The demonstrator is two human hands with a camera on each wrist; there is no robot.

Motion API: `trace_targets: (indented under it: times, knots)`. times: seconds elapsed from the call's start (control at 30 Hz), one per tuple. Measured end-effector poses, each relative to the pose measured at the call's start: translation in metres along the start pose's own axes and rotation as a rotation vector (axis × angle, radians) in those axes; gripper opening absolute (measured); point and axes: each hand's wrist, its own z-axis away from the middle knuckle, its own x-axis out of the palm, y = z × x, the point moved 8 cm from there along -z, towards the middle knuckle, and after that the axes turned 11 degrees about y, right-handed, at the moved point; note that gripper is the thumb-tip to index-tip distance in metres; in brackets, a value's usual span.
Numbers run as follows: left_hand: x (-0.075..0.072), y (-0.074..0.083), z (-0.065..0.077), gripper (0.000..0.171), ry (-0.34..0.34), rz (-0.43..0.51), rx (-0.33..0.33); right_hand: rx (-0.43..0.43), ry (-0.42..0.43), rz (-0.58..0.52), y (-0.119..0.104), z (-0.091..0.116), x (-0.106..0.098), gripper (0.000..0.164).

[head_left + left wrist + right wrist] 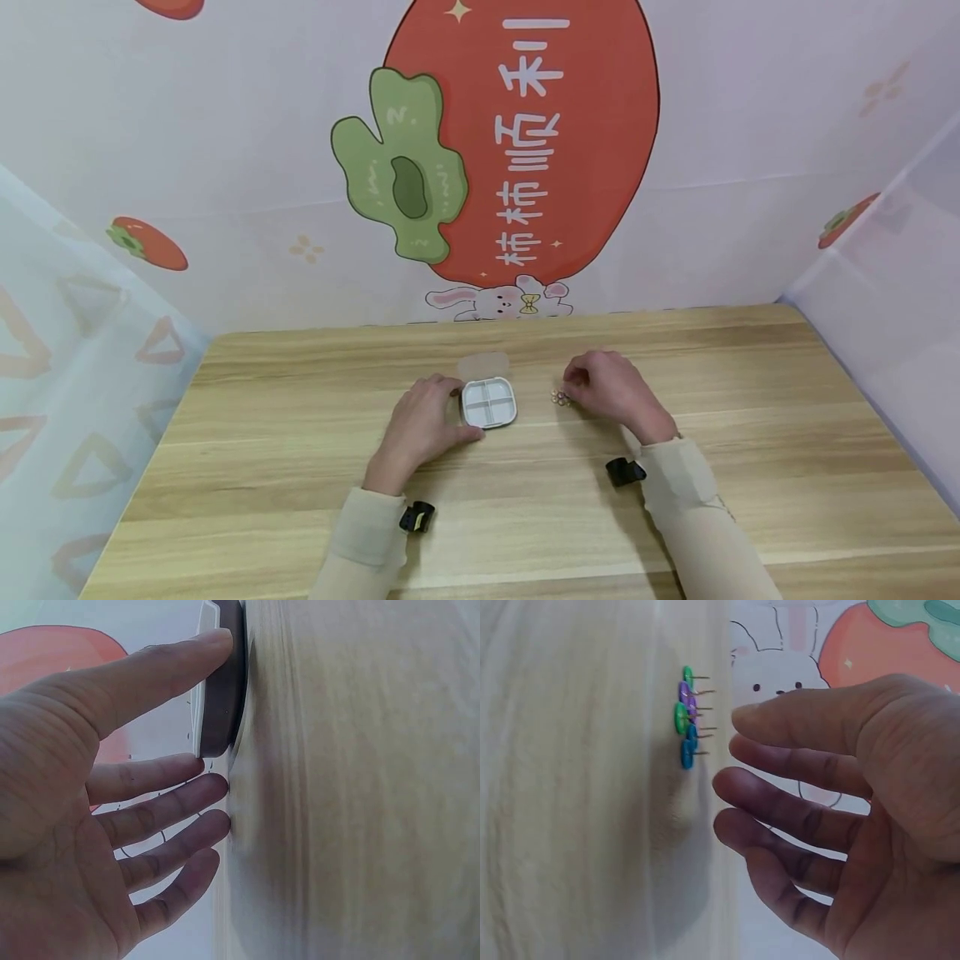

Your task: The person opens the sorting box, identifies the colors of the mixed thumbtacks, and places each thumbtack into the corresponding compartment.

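A small light-coloured pill box point(501, 390) lies on the table, its see-through lid point(483, 364) folded back and its several square compartments facing up. My left hand point(423, 421) holds it from the left, thumb at the near side and index finger at the far left corner. In the left wrist view the thumb presses on the box's dark side point(223, 705), with the other fingers stretched loosely below. To the right lie several thumbtacks point(560, 398), points up, with green, purple and blue heads point(681, 718). Close over them is my right hand point(609, 385), its fingertips apart and holding nothing.
The wooden table point(300, 467) runs back to a printed cloth point(247, 150) with a big red persimmon and a rabbit. Cloth also hangs at the left and right sides. Each wrist wears a small black camera point(417, 517).
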Motion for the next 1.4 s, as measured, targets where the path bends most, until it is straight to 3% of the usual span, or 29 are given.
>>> trace_targets:
  times: [0.37, 1.4]
  knots:
    - [0.0003, -0.0012, 0.0001, 0.069, -0.003, 0.004, -0.006, 0.033, 0.017, 0.055, 0.0004, -0.0007, 0.0047, 0.007]
    - [-0.0001, 0.0000, 0.0010, 0.069, -0.024, 0.022, -0.009, 0.043, -0.011, 0.060, 0.0054, 0.0012, 0.0043, 0.008]
